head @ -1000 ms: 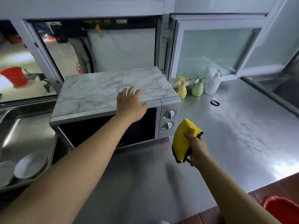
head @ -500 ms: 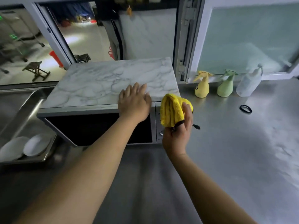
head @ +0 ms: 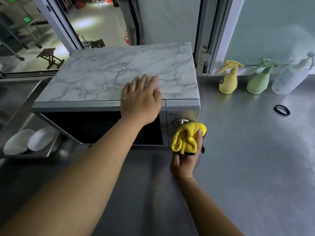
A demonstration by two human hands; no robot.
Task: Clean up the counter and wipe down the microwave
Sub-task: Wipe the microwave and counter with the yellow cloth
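Note:
A silver microwave (head: 102,79) with a marble-patterned top and a dark door stands on the steel counter (head: 247,159). My left hand (head: 141,99) rests flat on the front edge of its top, fingers straight. My right hand (head: 187,159) grips a bunched yellow cloth (head: 185,137) and presses it against the control panel at the microwave's right front. The cloth covers the lower part of the panel; one knob (head: 180,121) shows above it.
Three spray bottles stand by the window sill: yellow (head: 228,80), green (head: 259,80), clear (head: 289,79). A black hair tie (head: 282,110) lies on the counter at right. Left of the microwave, a steel tray (head: 49,150) holds two white plates (head: 29,140).
My right hand moved the yellow cloth from the open counter up to the microwave's top right corner, then down onto the control panel. My left hand stayed on the microwave top.

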